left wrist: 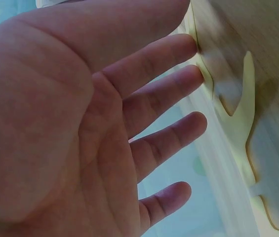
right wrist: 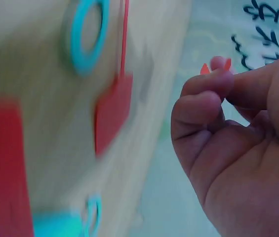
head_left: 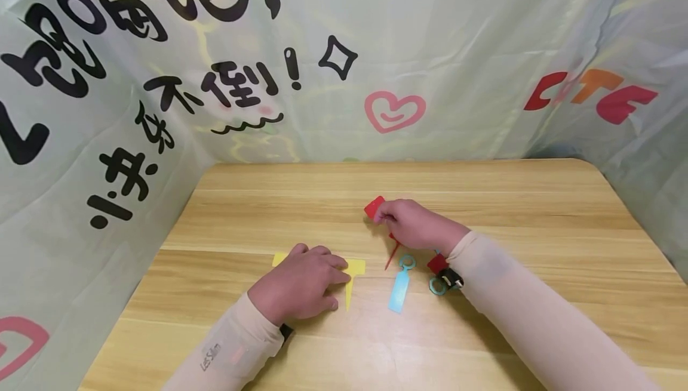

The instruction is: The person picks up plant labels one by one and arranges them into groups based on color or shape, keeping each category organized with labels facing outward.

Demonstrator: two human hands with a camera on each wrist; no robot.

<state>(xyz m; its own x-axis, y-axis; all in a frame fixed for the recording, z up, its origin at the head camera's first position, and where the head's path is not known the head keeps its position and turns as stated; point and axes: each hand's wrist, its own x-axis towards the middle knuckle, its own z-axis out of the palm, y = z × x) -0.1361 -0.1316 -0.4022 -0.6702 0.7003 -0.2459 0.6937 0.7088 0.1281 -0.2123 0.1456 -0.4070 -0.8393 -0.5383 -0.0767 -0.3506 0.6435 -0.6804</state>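
Note:
My right hand [head_left: 411, 221] pinches a red tag [head_left: 374, 207] above the table. In the right wrist view, only small red tips show past the pinching fingers [right wrist: 203, 106]. Below that hand lies another red tag [right wrist: 113, 116] with a thin stem, mostly hidden in the head view. My left hand [head_left: 301, 283] is spread over yellow T-shaped pieces [head_left: 355, 267], its fingers fairly straight. In the left wrist view the fingertips are at the edge of a yellow piece [left wrist: 238, 136]; whether they press on it I cannot tell.
A light-blue tag [head_left: 398, 294] with a ring end lies between the hands. Near the right wrist are a red piece [head_left: 437, 263] and a blue ring [head_left: 437, 286], partly covered by the wrist camera. Printed cloth [head_left: 462, 45] stands behind the wooden table [head_left: 258, 206].

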